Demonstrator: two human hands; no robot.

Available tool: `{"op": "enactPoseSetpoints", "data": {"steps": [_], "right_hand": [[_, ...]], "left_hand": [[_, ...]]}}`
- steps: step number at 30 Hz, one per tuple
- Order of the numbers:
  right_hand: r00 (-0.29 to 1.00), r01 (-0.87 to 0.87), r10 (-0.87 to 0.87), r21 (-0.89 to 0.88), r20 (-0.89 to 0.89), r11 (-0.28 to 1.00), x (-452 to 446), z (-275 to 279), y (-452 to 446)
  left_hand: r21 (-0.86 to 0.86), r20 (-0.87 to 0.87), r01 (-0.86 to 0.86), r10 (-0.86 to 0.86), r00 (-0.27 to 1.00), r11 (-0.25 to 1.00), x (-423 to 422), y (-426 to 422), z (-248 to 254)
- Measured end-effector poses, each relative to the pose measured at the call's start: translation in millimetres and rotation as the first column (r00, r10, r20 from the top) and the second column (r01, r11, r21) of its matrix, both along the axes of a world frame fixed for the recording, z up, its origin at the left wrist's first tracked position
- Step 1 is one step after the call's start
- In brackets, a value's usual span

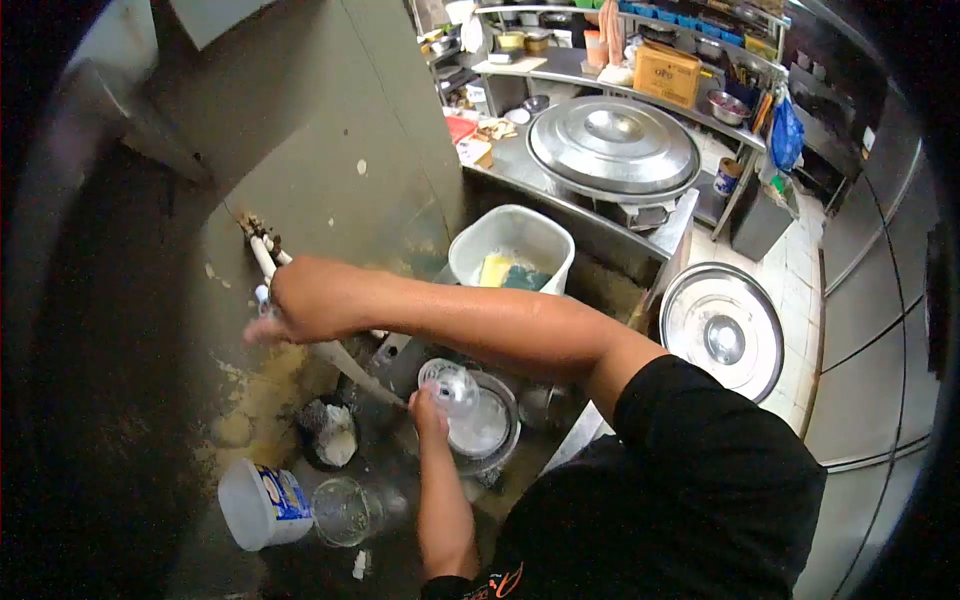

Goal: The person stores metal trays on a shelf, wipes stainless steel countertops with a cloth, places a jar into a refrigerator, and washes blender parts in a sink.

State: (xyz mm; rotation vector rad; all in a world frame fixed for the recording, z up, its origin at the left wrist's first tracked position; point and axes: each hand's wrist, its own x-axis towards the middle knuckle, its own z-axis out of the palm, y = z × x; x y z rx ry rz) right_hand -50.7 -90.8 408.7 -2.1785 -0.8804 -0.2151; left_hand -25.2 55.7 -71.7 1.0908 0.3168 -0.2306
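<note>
My right hand (315,298) reaches across to the wall, its fingers curled over a tap (263,296) on a white pipe; motion smears the fingertips. Below it, my left hand (428,408) grips a clear cup-like container (453,390), tilted, over a round metal basin (512,425). A whitish streak, like running water (355,372), slants from beneath the right hand toward the left one. Inside the basin is a pale round vessel (478,425), partly hidden by the container.
A whitish tub (463,250) with a yellow-and-green sponge stands behind my right forearm. At lower left are a labelled plastic tub (245,505), a clear bowl (342,512) and a dark bowl (312,432). Large metal lids (570,150) are on the counter and at right (690,330).
</note>
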Motion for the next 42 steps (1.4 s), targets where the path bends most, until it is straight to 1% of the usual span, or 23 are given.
{"op": "enactPoseSetpoints", "data": {"steps": [2,5,8,11,12,14,16,18,19,21,22,23,24,27,28,30,32,34,36,37,39,40,42], "right_hand": [[0.989,0.001,0.009,-0.064,0.145,0.998,14.3,-8.4,9.1],[0.974,-0.044,0.077,-0.158,0.212,0.986,22.7,-3.2,4.8],[0.968,-0.105,0.16,-0.267,0.193,0.958,12.9,13.7,-11.3],[0.791,-0.508,0.303,0.294,0.531,0.81,28.5,-21.4,-13.9],[0.838,-0.387,0.093,0.465,0.538,0.796,30.1,-44.2,-17.1],[0.988,-0.151,0.136,0.621,0.071,0.769,43.8,-110.5,-30.0],[0.985,0.076,-0.023,0.3,-0.174,0.951,44.5,-196.7,-43.6],[0.918,0.18,-0.243,-0.217,-0.313,0.959,36.6,-280.5,-54.2],[0.911,0.226,-0.292,-0.241,-0.29,0.944,36.0,-338.6,-54.1],[0.735,0.005,-0.18,-0.26,-0.654,0.966,13.8,-317.3,-50.1],[0.805,0.125,-0.217,-0.2,-0.552,0.972,5.0,-336.5,-37.7],[0.855,0.235,-0.265,-0.123,-0.446,0.964,-6.4,-336.5,-28.0],[0.844,0.095,-0.133,-0.1,-0.519,0.99,-13.3,-335.5,-26.5],[0.981,-0.005,0.046,0.212,-0.19,0.977,-18.9,-370.0,-3.3],[0.91,-0.109,0.188,0.224,-0.37,0.968,-10.0,-378.3,-8.1],[0.921,0.014,0.003,0.041,-0.389,0.999,0.0,-387.4,4.5],[0.958,0.143,-0.193,-0.226,-0.215,0.964,7.7,-393.7,20.5],[0.937,-0.004,-0.123,-0.365,-0.326,0.931,22.5,-384.0,35.8],[0.943,-0.063,-0.095,-0.449,-0.32,0.891,32.6,-362.0,42.5],[0.93,-0.064,-0.08,-0.375,-0.358,0.925,40.4,-357.5,39.7],[0.898,-0.062,-0.038,-0.212,-0.438,0.975,54.1,-364.2,41.5],[0.867,-0.154,0.039,-0.193,-0.496,0.969,80.6,-408.5,57.9],[0.931,-0.164,0.11,-0.131,-0.349,0.978,80.2,-417.6,55.5]], "left_hand": [[0.097,0.017,0.099,-0.101,0.995,0.99,6.8,19.3,-39.3],[-0.212,-0.107,0.065,-0.089,0.99,0.975,8.7,23.5,-50.2],[-0.179,-0.071,0.09,-0.104,0.992,0.98,-2.4,13.6,-34.4],[-0.214,0.007,0.141,-0.143,0.99,0.967,1.9,2.7,-19.6],[-0.22,0.029,0.161,-0.159,0.987,0.962,3.0,3.7,-19.7],[-0.201,0.01,0.184,-0.185,0.983,0.962,6.1,8.1,-14.4],[-0.15,0.021,0.185,-0.184,0.983,0.971,3.5,2.0,18.0],[-0.054,0.041,0.168,-0.166,0.985,0.984,-22.7,-18.2,92.9],[0.058,-0.013,0.147,-0.146,0.989,0.987,-16.0,-21.1,94.4],[0.284,-0.119,0.113,-0.081,0.99,0.952,-3.7,-22.9,92.1],[0.384,-0.058,-0.079,0.109,0.992,0.92,-1.4,-31.2,84.7],[0.266,-0.12,-0.107,0.143,0.983,0.958,4.8,-30.3,71.1],[0.147,-0.183,-0.141,0.167,0.969,0.979,9.2,-27.1,57.9],[-0.138,-0.23,-0.098,0.064,0.971,0.986,-3.7,-18.6,63.1],[-0.219,-0.213,-0.056,0.008,0.977,0.974,-15.0,-16.7,75.5],[-0.502,-0.092,-0.015,-0.036,0.995,0.865,-15.4,-3.0,41.9],[-0.414,-0.153,-0.09,0.028,0.988,0.906,-29.1,-4.9,40.9],[-0.366,-0.143,-0.149,0.102,0.984,0.919,-45.3,6.1,39.0],[-0.413,0.048,-0.105,0.137,0.989,0.904,-63.8,22.8,36.1],[-0.435,0.143,-0.078,0.154,0.978,0.897,-70.9,25.3,40.5],[-0.344,0.035,-0.222,0.248,0.968,0.913,-83.8,34.2,45.8],[-0.331,-0.013,-0.266,0.277,0.961,0.905,-87.1,46.4,35.3],[-0.26,-0.092,-0.369,0.357,0.929,0.892,-87.1,56.7,24.7]]}}
